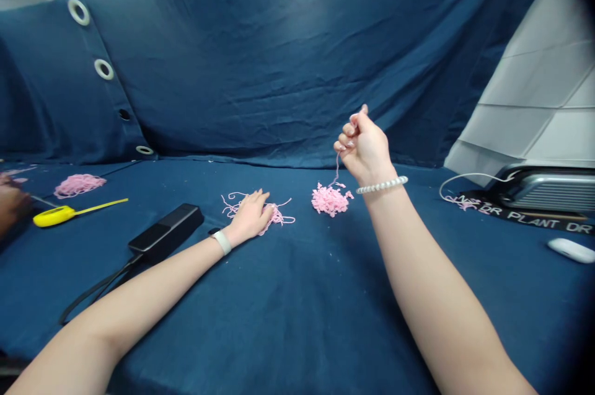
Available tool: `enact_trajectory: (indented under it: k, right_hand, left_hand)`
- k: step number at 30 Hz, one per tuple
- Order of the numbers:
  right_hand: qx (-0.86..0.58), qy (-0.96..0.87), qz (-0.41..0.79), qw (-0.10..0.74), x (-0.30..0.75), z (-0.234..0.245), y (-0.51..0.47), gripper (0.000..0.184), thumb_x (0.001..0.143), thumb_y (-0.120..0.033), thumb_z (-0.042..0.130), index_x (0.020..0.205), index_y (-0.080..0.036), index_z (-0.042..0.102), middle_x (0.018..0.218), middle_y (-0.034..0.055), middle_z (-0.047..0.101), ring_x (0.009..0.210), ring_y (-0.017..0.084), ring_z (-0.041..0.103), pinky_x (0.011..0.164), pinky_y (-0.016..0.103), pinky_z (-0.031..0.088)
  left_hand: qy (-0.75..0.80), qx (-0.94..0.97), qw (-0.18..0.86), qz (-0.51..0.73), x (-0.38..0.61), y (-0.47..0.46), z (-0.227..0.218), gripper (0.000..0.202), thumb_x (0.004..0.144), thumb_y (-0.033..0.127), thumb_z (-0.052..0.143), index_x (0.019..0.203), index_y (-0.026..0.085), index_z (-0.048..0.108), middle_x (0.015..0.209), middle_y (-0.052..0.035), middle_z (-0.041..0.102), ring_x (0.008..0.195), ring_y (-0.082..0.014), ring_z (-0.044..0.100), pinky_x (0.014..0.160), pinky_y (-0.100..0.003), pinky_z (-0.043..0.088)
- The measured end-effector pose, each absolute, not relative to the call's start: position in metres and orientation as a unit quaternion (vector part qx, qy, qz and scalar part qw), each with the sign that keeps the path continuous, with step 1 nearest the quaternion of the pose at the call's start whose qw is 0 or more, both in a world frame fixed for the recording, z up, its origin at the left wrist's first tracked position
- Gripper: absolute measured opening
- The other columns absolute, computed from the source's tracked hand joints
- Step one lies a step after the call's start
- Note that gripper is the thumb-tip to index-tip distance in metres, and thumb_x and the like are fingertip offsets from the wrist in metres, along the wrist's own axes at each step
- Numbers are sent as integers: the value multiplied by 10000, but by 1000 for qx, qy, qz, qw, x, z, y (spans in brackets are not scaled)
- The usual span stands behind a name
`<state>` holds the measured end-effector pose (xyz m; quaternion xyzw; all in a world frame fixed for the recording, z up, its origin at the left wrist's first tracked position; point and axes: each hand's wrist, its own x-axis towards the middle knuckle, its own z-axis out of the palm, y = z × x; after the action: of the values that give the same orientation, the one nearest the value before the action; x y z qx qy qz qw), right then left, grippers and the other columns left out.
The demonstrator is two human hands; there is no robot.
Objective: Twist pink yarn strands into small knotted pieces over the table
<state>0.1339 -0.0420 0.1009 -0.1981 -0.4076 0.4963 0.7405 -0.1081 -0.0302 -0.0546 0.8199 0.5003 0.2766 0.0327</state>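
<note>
Pinching pink yarn [338, 167] in right hand [365, 146]

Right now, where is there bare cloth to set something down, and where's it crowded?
Bare cloth lies below the pink yarn pile, between your left hand and right forearm; another patch lies right of that forearm, before the white oval device. It's crowded at left, around the black case and yellow tape measure.

Right hand [365, 147] aloft; pink yarn strand [338, 168] in its grip
</note>
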Motion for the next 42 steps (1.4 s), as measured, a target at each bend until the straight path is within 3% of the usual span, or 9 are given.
enact_trajectory:
  k: [5,7,10,14,19,23,29,34,42]
  right_hand:
    - [-211,-519,545,624,87,89,-62,343,818,-439,591,645,-159,492,473,-83,394,368,28,302,363,163,244]
    - [-225,-564,555,568,71,81,-67,342,766,-435,652,647,-131,548,498,-63,445,397,25,336,378,165,264]
    - [-252,-591,556,527,65,76,-70,256,708,-333,721,725,-91,638,599,-6,566,450,24,393,404,164,293]
    - [-266,-561,542,566,81,86,-71,194,658,-161,720,840,-104,687,774,46,664,480,25,431,432,174,343]
    - [-282,-543,523,593,98,97,-82,181,698,-95,671,857,-176,701,829,22,673,502,31,457,458,178,399]
    - [-288,-551,573,535,88,96,-95,364,761,-41,593,1085,-202,634,786,21,674,526,45,499,510,168,441]
    - [-282,-549,530,581,95,109,-110,388,699,-68,657,1060,-209,643,767,21,636,502,42,462,444,178,391]
    - [-316,-541,485,610,129,112,-127,352,629,-125,710,960,-247,696,648,5,522,439,36,326,384,207,252]
    - [-359,-530,418,644,185,88,-111,383,623,-176,759,987,-281,707,769,57,539,460,32,292,386,224,254]
  left_hand:
    - [468,804,94,354,-73,-62,-34,531,919,399,360,1368,126,289,1391,-157,432,1263,-202,435,1012,-344,386]
    - [370,771,277,439,-57,-80,-26,526,891,371,453,1343,144,310,1323,-166,504,1182,-215,516,909,-330,461]
    - [321,716,390,482,-45,-102,-16,288,896,362,446,1048,141,550,839,-82,684,796,-178,651,760,-311,498]
    - [331,684,414,501,-44,-118,-4,281,895,352,448,780,142,593,570,0,559,584,-128,579,649,-273,473]
    - [325,562,524,551,-40,-127,10,221,875,330,502,979,139,542,847,-57,640,717,-112,603,739,-266,471]
    - [298,517,624,505,-37,-130,27,575,817,305,604,1318,219,335,1213,-125,548,651,-84,594,734,-304,491]
    - [277,615,617,406,-42,-132,53,137,814,228,597,888,114,608,638,5,590,582,-79,577,646,-222,461]
    - [270,640,635,338,-43,-136,65,206,851,217,516,670,128,557,634,4,598,619,-85,597,688,-243,478]
    - [232,817,401,342,-64,-165,104,206,822,297,521,690,161,603,815,-27,627,776,-137,571,741,-258,457]
